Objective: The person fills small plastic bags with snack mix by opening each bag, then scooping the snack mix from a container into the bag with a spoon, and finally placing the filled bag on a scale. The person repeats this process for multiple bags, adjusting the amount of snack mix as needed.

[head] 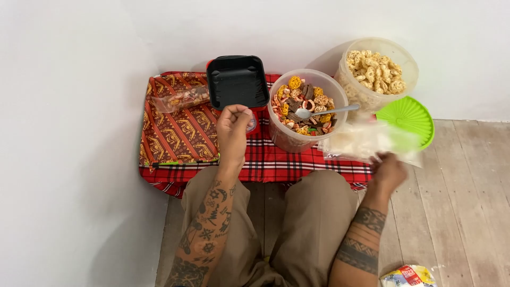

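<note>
While the right hand (388, 172) is smeared by motion blur, its fingers cannot be told apart, so whether it pinches or merely touches the clear plastic bags (366, 141) just beyond it is unclear; the hand lies at the near edge of that pile and seems to grip it, though the grasp itself is hidden. These bags are thin, see-through and whitish, also blurred, lying in a loose heap on the right end of the red checked cloth (265, 162) and partly covering the near rim of a green ribbed lid (411, 114). Held up over the cloth's middle, the left hand (232, 123) has its fingers curled narrow with the thumb pressed to the fingertips; what it pinches, if anything, is too small to make out, and it hides part of a small red object behind it. Just beyond that hand sits a black square tray (237, 81). To the right stands a clear tub of mixed snacks (305, 109) with a metal spoon (324, 112) resting in it, and farther right a second tub of pale ring crackers (376, 72). A patterned orange cloth (178, 127) lies at the left, bearing a filled snack bag (180, 99). One colourful packet (409, 276) is cut off at the near edge.
</note>
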